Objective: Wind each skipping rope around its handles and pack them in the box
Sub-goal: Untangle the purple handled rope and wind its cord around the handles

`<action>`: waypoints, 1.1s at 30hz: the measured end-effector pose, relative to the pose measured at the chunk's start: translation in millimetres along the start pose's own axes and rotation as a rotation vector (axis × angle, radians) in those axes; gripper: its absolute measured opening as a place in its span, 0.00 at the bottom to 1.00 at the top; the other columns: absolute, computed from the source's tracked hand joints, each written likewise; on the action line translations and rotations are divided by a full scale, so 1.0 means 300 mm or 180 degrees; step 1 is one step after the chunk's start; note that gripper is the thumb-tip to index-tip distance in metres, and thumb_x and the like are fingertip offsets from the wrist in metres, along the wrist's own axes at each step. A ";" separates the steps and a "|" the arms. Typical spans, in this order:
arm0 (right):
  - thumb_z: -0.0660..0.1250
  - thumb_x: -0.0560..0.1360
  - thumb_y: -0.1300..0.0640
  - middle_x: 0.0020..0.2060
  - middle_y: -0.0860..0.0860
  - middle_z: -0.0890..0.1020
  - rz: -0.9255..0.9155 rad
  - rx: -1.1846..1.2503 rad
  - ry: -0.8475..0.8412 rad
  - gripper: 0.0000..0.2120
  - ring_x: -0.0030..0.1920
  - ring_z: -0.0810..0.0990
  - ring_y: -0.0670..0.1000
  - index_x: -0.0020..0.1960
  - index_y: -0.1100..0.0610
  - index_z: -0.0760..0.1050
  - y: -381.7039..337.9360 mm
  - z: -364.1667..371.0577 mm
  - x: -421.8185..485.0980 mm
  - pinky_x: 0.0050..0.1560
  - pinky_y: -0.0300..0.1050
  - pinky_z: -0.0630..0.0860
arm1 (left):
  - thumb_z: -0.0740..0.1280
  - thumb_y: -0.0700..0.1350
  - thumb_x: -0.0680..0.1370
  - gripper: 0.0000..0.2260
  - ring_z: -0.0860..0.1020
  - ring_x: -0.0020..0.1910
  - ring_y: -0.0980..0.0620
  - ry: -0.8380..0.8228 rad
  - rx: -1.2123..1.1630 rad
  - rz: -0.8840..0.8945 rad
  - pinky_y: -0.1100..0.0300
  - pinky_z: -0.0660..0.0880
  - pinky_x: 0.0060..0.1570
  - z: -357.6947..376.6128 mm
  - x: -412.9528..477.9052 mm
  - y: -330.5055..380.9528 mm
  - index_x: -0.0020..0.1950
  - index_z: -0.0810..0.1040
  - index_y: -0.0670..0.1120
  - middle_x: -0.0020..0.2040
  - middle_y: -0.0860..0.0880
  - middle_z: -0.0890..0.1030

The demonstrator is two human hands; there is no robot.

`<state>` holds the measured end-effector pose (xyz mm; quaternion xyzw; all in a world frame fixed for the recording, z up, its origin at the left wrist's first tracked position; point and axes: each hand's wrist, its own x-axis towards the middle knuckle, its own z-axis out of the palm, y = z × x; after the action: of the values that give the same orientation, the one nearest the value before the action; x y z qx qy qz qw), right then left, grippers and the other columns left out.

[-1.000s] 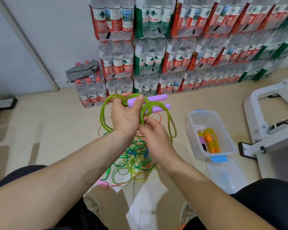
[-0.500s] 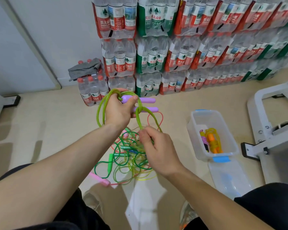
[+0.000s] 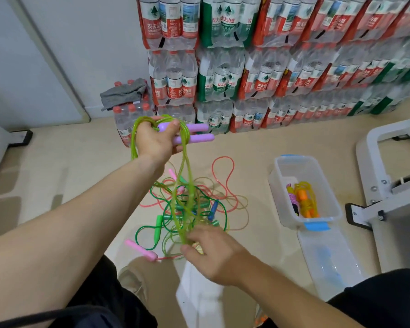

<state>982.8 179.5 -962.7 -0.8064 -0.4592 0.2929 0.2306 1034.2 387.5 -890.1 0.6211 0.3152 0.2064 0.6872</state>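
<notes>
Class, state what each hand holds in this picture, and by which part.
The left hand grips the two purple handles at their rope ends; the right hand pinches the yellow-green rope at the bottom of its loop.

Soft, even indoor light, wide-angle view.
Faint shadows are cast on the floor (image 3: 57, 176); the right hand (image 3: 213, 254) is slightly blurred; lines are bowed toward the edges.
</notes>
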 end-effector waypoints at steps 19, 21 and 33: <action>0.69 0.72 0.42 0.47 0.44 0.85 0.0429 0.2572 0.0919 0.19 0.52 0.82 0.45 0.56 0.53 0.81 -0.014 -0.273 0.152 0.65 0.52 0.75 | 0.75 0.47 0.76 0.19 0.85 0.41 0.43 -0.0094 0.0102 0.0071 0.48 0.83 0.36 0.076 -0.071 -0.076 0.59 0.75 0.37 0.49 0.38 0.83; 0.61 0.78 0.42 0.30 0.45 0.80 0.0781 0.2656 0.1359 0.18 0.36 0.80 0.50 0.49 0.54 0.81 -0.028 -0.260 0.171 0.53 0.58 0.78 | 0.73 0.44 0.77 0.17 0.84 0.37 0.46 -0.0173 0.0076 0.0056 0.49 0.83 0.34 0.086 -0.078 -0.082 0.60 0.74 0.36 0.48 0.39 0.82; 0.54 0.83 0.51 0.32 0.49 0.73 0.0477 0.0301 0.1416 0.14 0.40 0.72 0.59 0.39 0.51 0.64 -0.045 -0.134 0.063 0.39 0.53 0.66 | 0.74 0.51 0.75 0.21 0.86 0.39 0.40 0.0204 0.0349 0.0012 0.46 0.83 0.34 0.031 -0.012 -0.130 0.56 0.73 0.37 0.48 0.38 0.85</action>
<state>1009.9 198.2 -930.0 -0.8711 -0.3217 0.1455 0.3412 1033.9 372.7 -927.5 0.6515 0.3468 0.2099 0.6413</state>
